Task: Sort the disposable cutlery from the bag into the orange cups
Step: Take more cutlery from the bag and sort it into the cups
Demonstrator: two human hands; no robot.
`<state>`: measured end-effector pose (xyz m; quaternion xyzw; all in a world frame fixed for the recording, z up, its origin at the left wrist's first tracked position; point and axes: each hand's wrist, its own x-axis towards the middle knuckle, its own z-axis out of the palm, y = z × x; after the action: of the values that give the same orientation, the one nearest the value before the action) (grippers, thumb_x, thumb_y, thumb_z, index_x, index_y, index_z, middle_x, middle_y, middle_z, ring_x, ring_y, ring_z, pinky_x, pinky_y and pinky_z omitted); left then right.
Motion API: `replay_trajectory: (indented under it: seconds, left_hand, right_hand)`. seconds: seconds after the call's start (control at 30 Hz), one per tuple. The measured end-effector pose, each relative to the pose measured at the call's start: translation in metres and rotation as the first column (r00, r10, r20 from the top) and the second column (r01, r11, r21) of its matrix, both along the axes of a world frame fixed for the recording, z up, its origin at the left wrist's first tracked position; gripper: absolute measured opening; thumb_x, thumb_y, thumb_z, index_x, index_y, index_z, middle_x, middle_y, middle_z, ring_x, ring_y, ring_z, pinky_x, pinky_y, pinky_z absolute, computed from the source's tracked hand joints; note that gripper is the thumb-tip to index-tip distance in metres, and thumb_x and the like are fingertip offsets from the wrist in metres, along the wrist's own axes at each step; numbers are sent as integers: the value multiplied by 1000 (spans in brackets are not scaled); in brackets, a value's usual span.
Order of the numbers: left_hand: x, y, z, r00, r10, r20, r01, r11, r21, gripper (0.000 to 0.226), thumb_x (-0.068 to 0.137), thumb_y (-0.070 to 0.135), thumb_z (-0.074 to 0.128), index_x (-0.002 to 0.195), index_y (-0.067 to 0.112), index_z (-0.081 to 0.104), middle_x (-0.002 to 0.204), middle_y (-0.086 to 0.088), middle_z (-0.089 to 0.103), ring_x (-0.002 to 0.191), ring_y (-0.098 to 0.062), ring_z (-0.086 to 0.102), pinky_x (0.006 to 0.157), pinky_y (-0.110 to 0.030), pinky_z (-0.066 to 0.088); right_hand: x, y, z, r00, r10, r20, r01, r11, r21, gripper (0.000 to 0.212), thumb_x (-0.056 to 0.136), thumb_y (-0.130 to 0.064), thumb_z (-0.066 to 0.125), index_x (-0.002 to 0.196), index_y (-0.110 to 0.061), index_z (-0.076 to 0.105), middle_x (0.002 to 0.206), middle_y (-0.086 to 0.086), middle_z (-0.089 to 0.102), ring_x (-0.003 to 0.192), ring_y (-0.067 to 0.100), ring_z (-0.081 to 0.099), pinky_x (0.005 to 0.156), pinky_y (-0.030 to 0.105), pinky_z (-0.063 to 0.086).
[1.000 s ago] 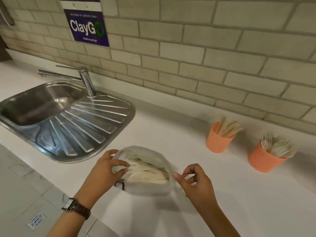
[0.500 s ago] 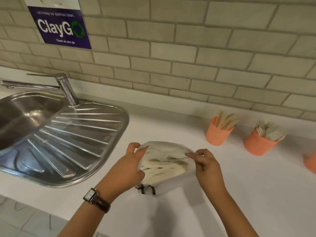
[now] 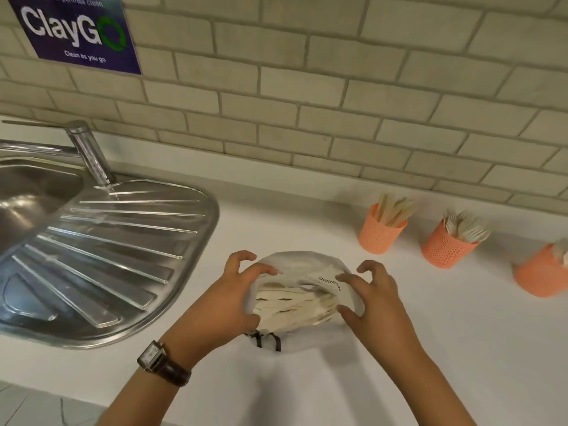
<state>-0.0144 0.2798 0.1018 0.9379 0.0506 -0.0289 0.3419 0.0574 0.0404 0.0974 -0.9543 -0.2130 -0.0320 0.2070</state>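
Note:
A clear plastic bag (image 3: 299, 265) lies on the white counter, with pale wooden cutlery (image 3: 292, 305) showing through it. My left hand (image 3: 227, 299) grips the bag's left edge and my right hand (image 3: 373, 299) grips its right edge, holding the mouth apart. Three orange mesh cups stand at the right by the wall. The left cup (image 3: 379, 233) holds flat wooden pieces. The middle cup (image 3: 445, 249) holds wooden forks. The right cup (image 3: 541, 273) is cut off by the frame edge.
A steel sink with a ribbed drainboard (image 3: 101, 256) and a tap (image 3: 89, 152) fills the left side. A tiled wall runs behind the counter, with a blue sign (image 3: 76, 32) on it. The counter's front edge lies below my wrists.
My view has moved closer and to the right, bringing a third cup into sight. Both hands have shifted on the bag and pulled its mouth wider.

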Motion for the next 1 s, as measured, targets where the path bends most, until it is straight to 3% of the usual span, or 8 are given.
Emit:
replay_trajectory:
  seconds: [0.1, 0.2, 0.3, 0.5, 0.6, 0.7, 0.83, 1.0]
  left_hand:
    - [-10, 2, -7, 998, 49, 48, -44, 995, -91, 62, 65, 15, 74, 107, 50, 43, 128, 30, 16, 81, -13, 61, 69, -28, 54]
    - [-19, 0, -12, 993, 72, 92, -60, 990, -124, 65, 68, 17, 75, 111, 50, 38, 126, 35, 18, 95, 1, 50, 77, -6, 44]
    - [-21, -6, -16, 994, 53, 98, -41, 992, -123, 74, 70, 15, 72, 123, 46, 31, 120, 45, 13, 96, 17, 42, 73, 7, 34]
    - [-17, -20, -18, 992, 44, 120, -31, 993, -112, 76, 70, 10, 65, 133, 36, 32, 120, 42, 14, 99, -7, 56, 80, -20, 53]
    - [-14, -22, -21, 987, 42, 155, -29, 996, -88, 77, 68, 12, 66, 133, 37, 31, 119, 51, 10, 97, -10, 59, 81, -27, 54]
    - [-12, -25, -21, 986, 47, 159, -35, 996, -78, 78, 70, 12, 66, 135, 35, 29, 118, 46, 10, 98, -10, 59, 83, -27, 53]
    - [-9, -29, -19, 982, 59, 180, -44, 995, -89, 78, 70, 12, 67, 135, 34, 30, 119, 38, 13, 100, -9, 57, 85, -26, 52]
    - [-9, -36, -15, 980, 66, 189, -39, 989, -142, 76, 72, 7, 65, 136, 32, 32, 124, 35, 17, 105, -7, 54, 88, -22, 50]
  right_hand:
    - [-16, 17, 10, 973, 103, 204, -130, 984, 125, 14, 75, -17, 72, 89, -18, 68, 93, -1, 53, 83, 15, 54, 69, 20, 41]
    - [-18, 49, 4, 942, 331, -53, -333, 943, -28, 17, 83, -13, 57, 99, -12, 64, 98, 1, 58, 90, 16, 56, 71, 17, 38]
    - [5, 78, -21, 909, 284, -305, -379, 868, -320, 29, 83, -2, 53, 112, -4, 55, 117, 11, 55, 104, 25, 55, 78, 26, 41]
    - [31, 98, -40, 894, 226, -388, -437, 635, -637, 57, 82, -17, 65, 130, 3, 40, 132, 21, 47, 122, 33, 47, 104, 39, 39]
    - [34, 96, -47, 897, 226, -380, -436, 598, -672, 64, 82, -24, 66, 134, 0, 38, 136, 21, 41, 127, 35, 40, 109, 42, 33]
    - [32, 90, -47, 896, 250, -366, -432, 675, -598, 50, 81, -25, 65, 123, -3, 49, 128, 19, 48, 121, 34, 45, 105, 38, 36]
    - [29, 87, -41, 883, 314, -348, -463, 700, -543, 20, 76, -17, 67, 86, -14, 49, 92, 12, 50, 86, 28, 55, 74, 29, 39]
    - [26, 96, -29, 886, 293, -360, -464, 568, -680, 26, 79, -18, 67, 101, -11, 55, 100, 14, 59, 105, 29, 60, 89, 35, 43]
